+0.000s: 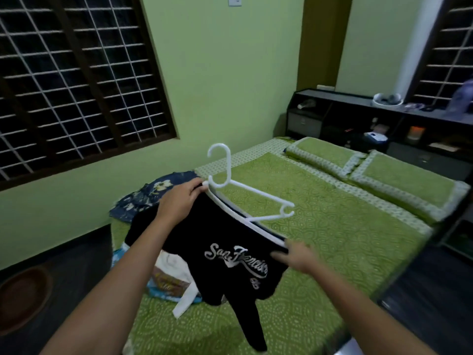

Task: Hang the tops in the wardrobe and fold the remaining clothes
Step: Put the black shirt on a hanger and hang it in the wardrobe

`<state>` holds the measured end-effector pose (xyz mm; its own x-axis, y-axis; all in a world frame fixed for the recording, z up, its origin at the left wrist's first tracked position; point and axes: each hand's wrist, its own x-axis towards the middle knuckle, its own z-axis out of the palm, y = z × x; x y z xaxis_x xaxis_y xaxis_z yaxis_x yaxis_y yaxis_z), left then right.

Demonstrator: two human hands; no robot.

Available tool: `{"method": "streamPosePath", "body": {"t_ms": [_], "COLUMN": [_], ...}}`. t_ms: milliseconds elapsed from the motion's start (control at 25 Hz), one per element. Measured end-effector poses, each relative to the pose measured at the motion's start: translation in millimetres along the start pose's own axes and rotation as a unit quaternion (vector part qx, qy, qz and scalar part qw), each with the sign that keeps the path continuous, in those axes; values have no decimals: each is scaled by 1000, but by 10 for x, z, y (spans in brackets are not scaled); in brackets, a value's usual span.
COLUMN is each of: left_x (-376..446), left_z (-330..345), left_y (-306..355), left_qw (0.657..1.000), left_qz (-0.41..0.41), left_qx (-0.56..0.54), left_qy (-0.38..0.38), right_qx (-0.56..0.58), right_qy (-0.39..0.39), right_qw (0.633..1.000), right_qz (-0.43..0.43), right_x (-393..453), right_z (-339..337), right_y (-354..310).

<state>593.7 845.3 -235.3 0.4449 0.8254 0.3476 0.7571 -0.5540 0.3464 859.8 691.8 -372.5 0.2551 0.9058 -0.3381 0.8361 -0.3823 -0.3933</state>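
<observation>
A black top (pixel 212 242) with white "San Francisco" lettering is lifted above the green bed (pixel 332 226). A white plastic hanger (pixel 245 198) lies along its upper edge, hook pointing up. My left hand (pixel 179 201) grips the top's left corner together with the hanger's end. My right hand (pixel 297 254), blurred, is at the right end of that edge with fingers stretched out; whether it holds the cloth is unclear. One sleeve hangs down toward the bed.
A blue floral garment (pixel 146 196) lies at the bed's far left corner. A white and patterned pile of clothes (pixel 174 280) sits under the black top. Two pillows (pixel 378 170) lie by a dark shelf headboard (pixel 358 119). A barred window (pixel 71 80) is left.
</observation>
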Motion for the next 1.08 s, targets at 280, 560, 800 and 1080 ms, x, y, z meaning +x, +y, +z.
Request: {"method": "streamPosePath", "body": {"t_ms": [280, 560, 800, 1080], "left_x": [-422, 288, 1047, 1468], "left_z": [793, 1150, 1399, 2065], "left_y": [332, 1669, 2981, 4668], "left_qw": [990, 960, 923, 887], "left_qz": [53, 118, 223, 284], "left_qx": [-108, -250, -309, -354], "left_qy": [-70, -32, -57, -87], "right_qx": [134, 199, -60, -103], "right_qy": [164, 319, 290, 348], "right_qw": [964, 921, 946, 914], "right_qz": [159, 104, 132, 181], "right_x": [-493, -1361, -1697, -1974], "right_z": [-1196, -1819, -2605, -3153], "right_y": [542, 901, 2384, 3641]}}
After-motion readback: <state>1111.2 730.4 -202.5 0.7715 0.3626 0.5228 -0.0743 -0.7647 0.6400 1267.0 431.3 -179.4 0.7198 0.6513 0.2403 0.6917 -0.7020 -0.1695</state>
